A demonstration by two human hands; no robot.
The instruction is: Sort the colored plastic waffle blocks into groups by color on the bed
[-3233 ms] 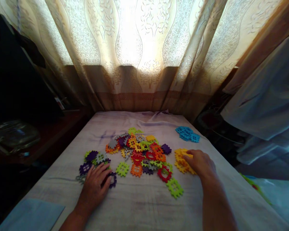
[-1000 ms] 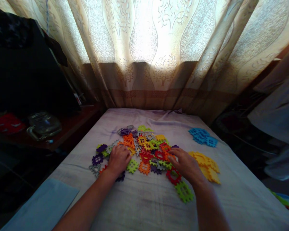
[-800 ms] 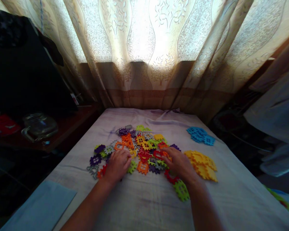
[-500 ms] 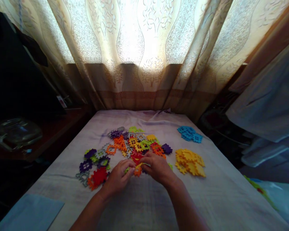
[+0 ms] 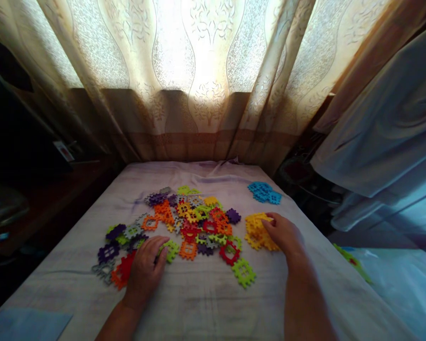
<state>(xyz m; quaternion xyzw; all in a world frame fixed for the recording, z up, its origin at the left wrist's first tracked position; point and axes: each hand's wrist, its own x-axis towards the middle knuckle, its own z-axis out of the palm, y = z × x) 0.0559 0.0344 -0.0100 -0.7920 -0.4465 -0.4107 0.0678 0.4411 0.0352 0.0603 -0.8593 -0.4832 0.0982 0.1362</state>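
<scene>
My left hand (image 5: 147, 265) is closed at the fingertips on a lime-green gear-edged plastic tile (image 5: 172, 251), partly hidden by the fingers, low over the sheet. To its left is a red tile (image 5: 128, 266). At the right, my right hand (image 5: 284, 233) pinches a yellow tile (image 5: 258, 218) at the top of the yellow tile pile (image 5: 257, 237). Between the hands spreads a mixed heap with an orange tile (image 5: 188, 249), a red square-holed tile (image 5: 229, 253) and a lime-green window tile (image 5: 244, 273).
Blue tiles (image 5: 264, 192) lie in a group at the back right of the sheet-covered surface (image 5: 199, 303). A pale blue flat item (image 5: 28, 324) is at the front left. Curtains (image 5: 184, 118) hang behind; white cloth (image 5: 372, 128) hangs at the right.
My hands have parted. The right has moved right to the yellow pile with a yellow tile; the left has moved left with a green one. The view has shifted slightly right.
</scene>
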